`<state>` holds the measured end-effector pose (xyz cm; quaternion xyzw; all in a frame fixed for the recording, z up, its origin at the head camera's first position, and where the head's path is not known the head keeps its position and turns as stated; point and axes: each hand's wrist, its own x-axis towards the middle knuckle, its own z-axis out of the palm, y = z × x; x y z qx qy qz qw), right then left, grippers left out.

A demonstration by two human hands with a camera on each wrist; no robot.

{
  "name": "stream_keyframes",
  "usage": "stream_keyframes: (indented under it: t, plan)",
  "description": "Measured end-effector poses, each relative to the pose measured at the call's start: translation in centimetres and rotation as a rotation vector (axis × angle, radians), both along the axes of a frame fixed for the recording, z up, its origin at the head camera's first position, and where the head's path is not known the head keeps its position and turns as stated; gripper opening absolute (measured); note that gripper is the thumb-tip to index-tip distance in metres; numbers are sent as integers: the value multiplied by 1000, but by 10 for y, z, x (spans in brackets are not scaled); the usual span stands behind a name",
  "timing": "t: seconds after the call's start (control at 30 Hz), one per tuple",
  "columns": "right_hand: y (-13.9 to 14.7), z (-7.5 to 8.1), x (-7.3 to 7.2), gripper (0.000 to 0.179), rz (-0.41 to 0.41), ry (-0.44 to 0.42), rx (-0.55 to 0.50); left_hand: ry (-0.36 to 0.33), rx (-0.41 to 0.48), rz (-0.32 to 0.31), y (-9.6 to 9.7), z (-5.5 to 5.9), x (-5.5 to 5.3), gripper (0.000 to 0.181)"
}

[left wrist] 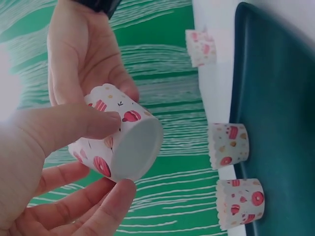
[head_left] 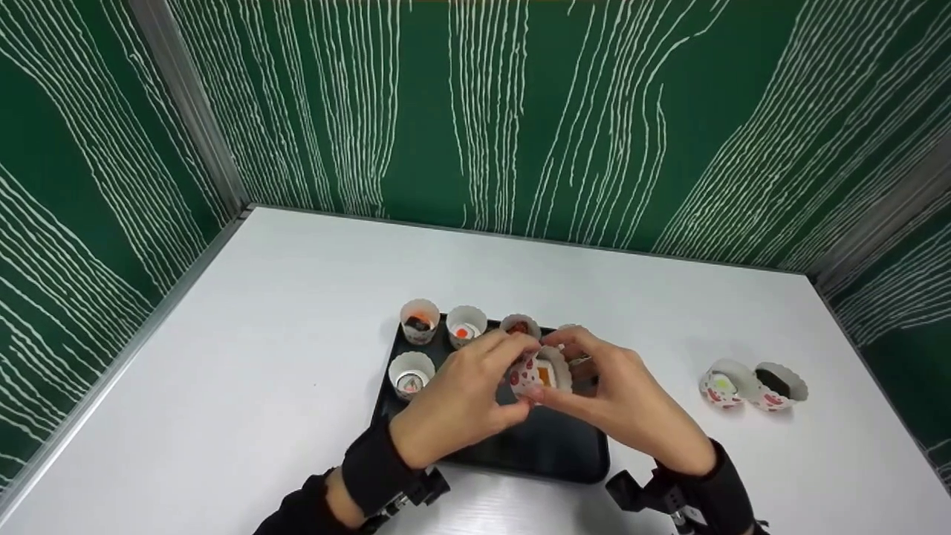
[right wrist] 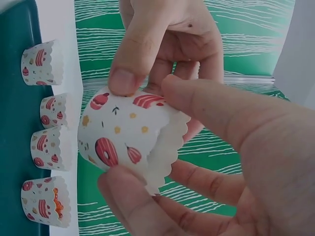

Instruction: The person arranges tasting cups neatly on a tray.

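Both hands hold one paper baking cup (head_left: 524,377), printed with red and pink sweets, over the black tray (head_left: 546,449). It is tilted, its scalloped rim toward the right hand; an orange-and-white piece (head_left: 545,374) shows inside. My left hand (head_left: 462,390) grips the cup toward its base, thumb on the wall in the left wrist view. My right hand (head_left: 631,390) holds it from the other side, fingers near the rim in the right wrist view. The cup's pale base (left wrist: 139,150) faces the left wrist camera.
Along the tray's far edge stand several similar cups with small food-like pieces, among them a left corner cup (head_left: 420,322). Another cup (head_left: 411,375) stands at the tray's left side. Two cups (head_left: 719,384) sit together on the white table (head_left: 297,312) at right. Green walls (head_left: 416,111) surround the table.
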<state>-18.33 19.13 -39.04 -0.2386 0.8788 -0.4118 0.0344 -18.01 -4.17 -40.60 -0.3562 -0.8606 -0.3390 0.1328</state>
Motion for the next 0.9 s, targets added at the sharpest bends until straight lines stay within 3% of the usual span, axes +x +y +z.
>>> stream_keyframes:
  t: [0.3,0.47,0.63,0.9]
  plan:
    - [-2,-3,-1,61,33,24,-5,8,-1,9,-2,-5,-5,63]
    - [0,-1,-1,61,47,-13,-31,-27,34,-4,-3,-6,-8,60]
    - [1,0,0,49,64,-31,-66,-52,13,-20,-5,-7,-10,64]
    - [0,2,4,30,75,-5,-35,-76,-15,-41,-7,-7,-8,60]
